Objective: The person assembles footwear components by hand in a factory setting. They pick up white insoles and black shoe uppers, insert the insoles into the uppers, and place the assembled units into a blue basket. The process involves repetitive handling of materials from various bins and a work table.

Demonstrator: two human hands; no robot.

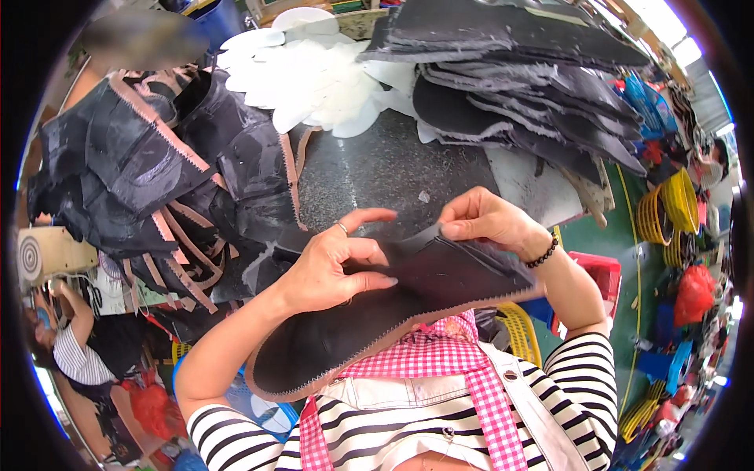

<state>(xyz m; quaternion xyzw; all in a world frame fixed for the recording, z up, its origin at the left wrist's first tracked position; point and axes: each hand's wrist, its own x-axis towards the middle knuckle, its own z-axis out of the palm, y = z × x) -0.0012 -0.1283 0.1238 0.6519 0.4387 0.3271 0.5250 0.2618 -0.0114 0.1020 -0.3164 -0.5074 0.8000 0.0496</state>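
A black boot upper with a brownish-pink zigzag-cut trim along its near edge lies across my front, over my lap. Thumb and fingertips of my right hand pinch its far edge, right of the middle. Above the piece, my left hand has its fingers curved and apart, thumb and forefinger separated with nothing between them. Whether the left fingers brush the black material, I cannot tell. A dark worktable stands just beyond my hands.
Similar black uppers with pink trim are heaped at the left. White thin shaped pieces are piled at the back, beside a tall stack of black fleecy-edged pieces. Yellow baskets stand at the right. Another person works at far left.
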